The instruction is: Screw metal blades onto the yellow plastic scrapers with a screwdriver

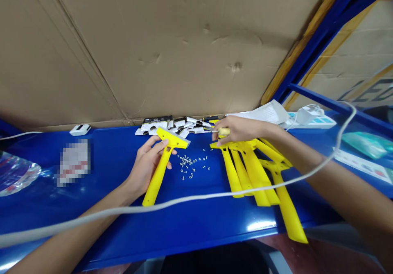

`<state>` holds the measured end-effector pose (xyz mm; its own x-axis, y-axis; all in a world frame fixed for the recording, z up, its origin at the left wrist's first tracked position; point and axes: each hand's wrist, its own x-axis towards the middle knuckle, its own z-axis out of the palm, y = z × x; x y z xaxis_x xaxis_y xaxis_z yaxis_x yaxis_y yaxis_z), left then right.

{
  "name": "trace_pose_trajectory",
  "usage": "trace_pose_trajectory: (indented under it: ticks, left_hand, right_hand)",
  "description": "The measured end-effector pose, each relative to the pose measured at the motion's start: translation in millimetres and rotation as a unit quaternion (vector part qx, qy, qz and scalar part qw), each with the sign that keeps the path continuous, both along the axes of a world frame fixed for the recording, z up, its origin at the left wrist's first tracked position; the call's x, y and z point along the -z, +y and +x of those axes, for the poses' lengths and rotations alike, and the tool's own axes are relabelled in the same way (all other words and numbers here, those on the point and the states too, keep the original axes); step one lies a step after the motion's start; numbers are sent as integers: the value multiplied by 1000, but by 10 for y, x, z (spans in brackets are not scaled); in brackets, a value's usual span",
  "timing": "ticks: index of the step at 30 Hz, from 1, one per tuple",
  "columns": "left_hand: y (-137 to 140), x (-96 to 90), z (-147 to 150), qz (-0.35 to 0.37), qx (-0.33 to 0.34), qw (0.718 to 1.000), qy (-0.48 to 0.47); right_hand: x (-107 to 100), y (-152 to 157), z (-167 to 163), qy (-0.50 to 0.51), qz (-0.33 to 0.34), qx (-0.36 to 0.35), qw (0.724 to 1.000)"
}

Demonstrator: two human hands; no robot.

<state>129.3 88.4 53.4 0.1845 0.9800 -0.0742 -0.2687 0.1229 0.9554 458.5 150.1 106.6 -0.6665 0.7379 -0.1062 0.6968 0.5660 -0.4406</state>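
My left hand (143, 163) is closed round a yellow scraper (157, 180), just below its wide head, where a metal strip runs along the upper edge. The scraper is tilted, its handle end towards me. In my right hand (239, 127) is a screwdriver (224, 131) with a pale yellow handle, its thin shaft pointing left, apart from the scraper. Small screws and nuts (186, 161) lie scattered on the blue table (123, 237) between my hands. Beneath my right hand and forearm, several more yellow scrapers (254, 171) lie in an overlapping pile, partly hidden.
Small black-and-white cardboard packets (156, 123) are heaped by the cardboard wall (184, 53). A white power strip (319, 120) stands back right. A white cable (196, 198) crosses in front of the table. Plastic bags (18, 173) lie left; a blue frame post (307, 48) rises right.
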Motion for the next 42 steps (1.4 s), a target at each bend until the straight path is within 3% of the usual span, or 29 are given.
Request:
trace_pose_trajectory:
  ticks: [2,5,10,18,24,30,37,39,42]
  left_hand:
    - [1,-6,-10,-1,-1,1000,0]
    - [15,3,-15,-2,-7,1000,-3]
    - [32,19,-4,6,-35,999,-13]
    - [37,37,-22,-7,-41,999,-17]
    - [19,25,9,-27,-48,998,1]
    - [-39,60,35,-30,8,1000,7]
    - [-123,73,83,-26,54,998,-10]
    - [-138,72,88,-25,60,998,-11]
    - [-157,76,92,-23,75,997,-9]
  right_hand:
    - [50,-20,-205,-19,-11,-43,999]
    - [155,53,-350,-56,-15,-54,997]
    - [246,176,-390,-13,-63,-54,996]
    - [291,154,-466,13,-76,-70,995]
    - [250,131,-388,1,-1,-46,999]
    - [66,-203,-584,131,18,14,991]
    - [139,-513,-905,228,70,23,971]
    - [152,-539,-922,238,51,46,969]
    - [132,-556,-935,233,-68,113,964]
